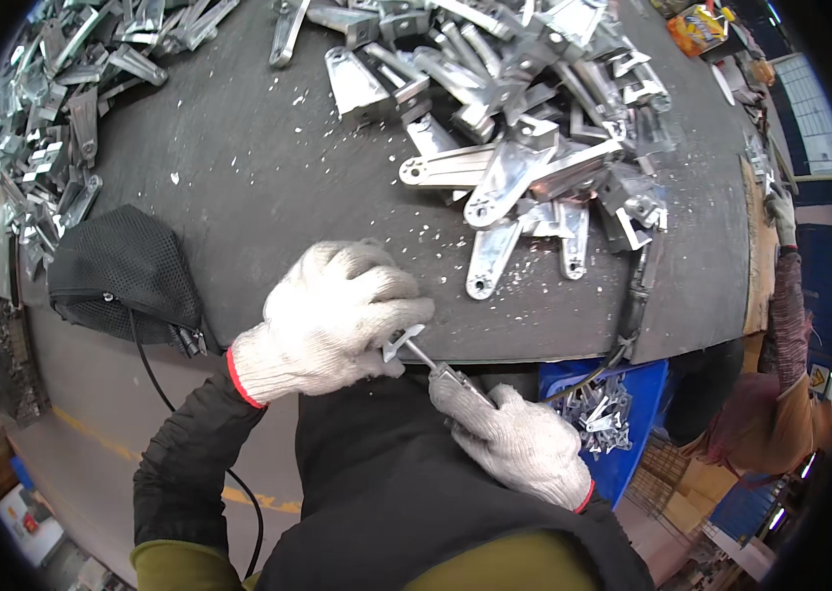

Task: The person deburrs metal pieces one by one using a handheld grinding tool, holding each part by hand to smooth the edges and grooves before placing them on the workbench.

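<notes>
Both my hands wear white knit gloves with red cuffs, and they meet at the table's near edge. In my left hand (342,310) is a small silvery metal bracket (398,344), mostly hidden by the curled fingers. My right hand (514,443) is wrapped round a slim metal hand tool (448,374) with a thin straight shaft. That shaft reaches up and left to the bracket; whether its tip touches the metal is hidden. Just beyond my hands, a large heap of silvery metal brackets (510,177) lies on the dark tabletop (258,167).
Another bracket heap (66,108) covers the far left. A black mesh bag (126,271) with a cable sits left of my hand. Below the right edge, a blue bin (644,404) holds small metal parts, near a black hose (638,295). At far right shows another person's gloved hand (781,212).
</notes>
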Demonstrator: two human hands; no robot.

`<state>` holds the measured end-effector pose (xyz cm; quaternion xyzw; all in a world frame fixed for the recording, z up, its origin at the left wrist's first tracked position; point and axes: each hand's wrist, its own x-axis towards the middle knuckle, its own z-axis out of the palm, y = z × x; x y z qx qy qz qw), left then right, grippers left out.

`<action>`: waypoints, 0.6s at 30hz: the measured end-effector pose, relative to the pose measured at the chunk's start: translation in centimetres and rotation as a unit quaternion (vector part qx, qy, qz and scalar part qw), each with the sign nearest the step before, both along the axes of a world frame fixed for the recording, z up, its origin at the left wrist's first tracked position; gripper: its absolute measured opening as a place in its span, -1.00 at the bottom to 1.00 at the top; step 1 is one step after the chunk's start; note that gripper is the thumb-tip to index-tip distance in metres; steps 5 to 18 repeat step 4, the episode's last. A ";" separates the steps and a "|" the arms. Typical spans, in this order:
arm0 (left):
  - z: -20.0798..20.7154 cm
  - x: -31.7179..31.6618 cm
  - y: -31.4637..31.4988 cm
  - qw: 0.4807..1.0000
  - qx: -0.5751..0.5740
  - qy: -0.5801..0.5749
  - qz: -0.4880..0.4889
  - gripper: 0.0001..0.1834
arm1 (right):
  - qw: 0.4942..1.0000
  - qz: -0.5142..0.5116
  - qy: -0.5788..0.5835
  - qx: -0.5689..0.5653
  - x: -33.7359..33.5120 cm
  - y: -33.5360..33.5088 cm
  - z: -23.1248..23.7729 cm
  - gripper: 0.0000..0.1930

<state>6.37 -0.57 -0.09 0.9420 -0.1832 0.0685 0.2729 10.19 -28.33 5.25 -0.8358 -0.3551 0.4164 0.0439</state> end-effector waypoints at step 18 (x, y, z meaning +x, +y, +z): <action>1.5 0.4 0.4 0.999 -0.008 0.037 -0.015 -0.14 | 0.999 -0.022 0.045 0.019 0.3 -3.8 0.2 -0.34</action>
